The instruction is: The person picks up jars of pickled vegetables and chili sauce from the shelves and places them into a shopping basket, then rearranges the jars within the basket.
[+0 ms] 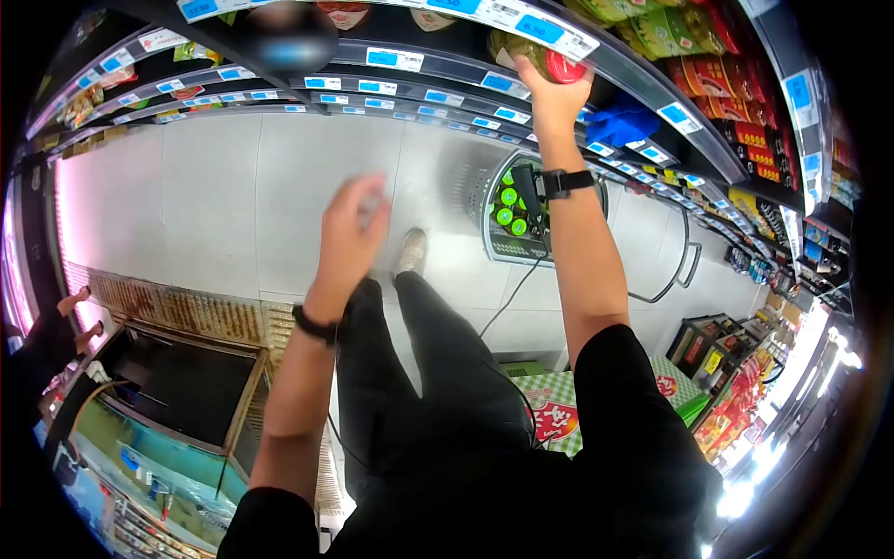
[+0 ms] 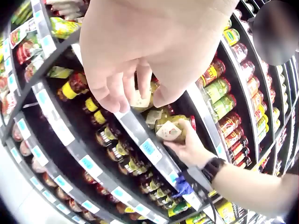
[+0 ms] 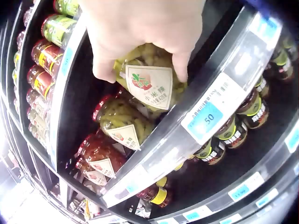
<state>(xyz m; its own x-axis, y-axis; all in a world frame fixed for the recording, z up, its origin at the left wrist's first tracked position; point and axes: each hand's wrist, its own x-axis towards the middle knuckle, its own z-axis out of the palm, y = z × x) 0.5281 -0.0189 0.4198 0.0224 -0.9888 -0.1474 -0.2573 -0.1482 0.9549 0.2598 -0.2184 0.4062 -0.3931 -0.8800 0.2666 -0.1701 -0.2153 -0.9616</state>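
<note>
My right hand (image 1: 559, 98) grips a glass jar with a red lid (image 1: 563, 68) at the shelf edge. In the right wrist view, thumb and fingers of that hand (image 3: 145, 23) clasp the sides of the jar of green peppers (image 3: 150, 84), its white label facing the camera. The left wrist view shows the same jar (image 2: 174, 130) in the right hand (image 2: 189, 150). Away from the shelf, over the floor, my left hand (image 1: 354, 228) is held with nothing in it. Its fingers hang loosely bent in the left wrist view (image 2: 149, 46).
Another green pepper jar (image 3: 124, 121) and red sauce jars (image 3: 100, 156) lie beside the held one, behind the price-tag rail (image 3: 187, 128). A basket with green-lidded items (image 1: 517, 252) stands on the floor. Fish tanks (image 1: 149, 466) are at the lower left; another person's arms (image 1: 74, 300) show there.
</note>
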